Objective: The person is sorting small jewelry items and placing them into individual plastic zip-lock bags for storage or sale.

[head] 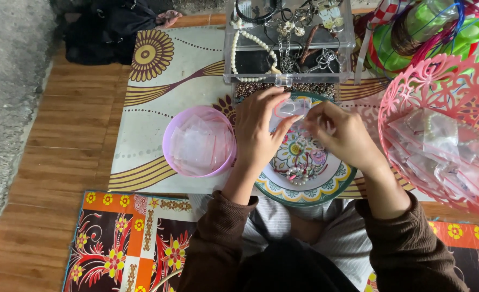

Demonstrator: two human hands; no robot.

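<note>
1. Left hand (258,132): centre of the frame, fingers curled inward, thumb and fingertips pinching the left edge of a small clear plastic bag (289,107). The hand is nearly closed around that edge.
2. Right hand (343,132): just right of centre, fingers bent and drawn together, pinching the right side of the same bag. The two hands face each other with the bag stretched between them.
3. Small clear plastic bag: held above the upper rim of the patterned plate (326,189), a pinkish strip along its top. Whether it holds anything cannot be told.
4. Patterned plate: round, green-rimmed, with floral colours, lying directly below both hands at lower centre. A small heap of beads (299,173) and dark cords rests on it, just beneath the hands and apart from the bag.
5. Purple bowl (170,141): left of the left hand, near but not touching, filled with flat clear bags.
6. Clear plastic box (288,78): top centre, just above the hands, holding a string of white pearls (250,40) and metal chains.
7. Pink openwork basket (412,94): right edge of the frame, beside the right hand, holding filled clear bags.
8. Patterned mat (163,75): cream with brown swirls, lying on the wooden floor (61,140) under bowl, plate and box.
9. Brown sleeves (218,238): cover both forearms at the bottom of the frame.
</note>
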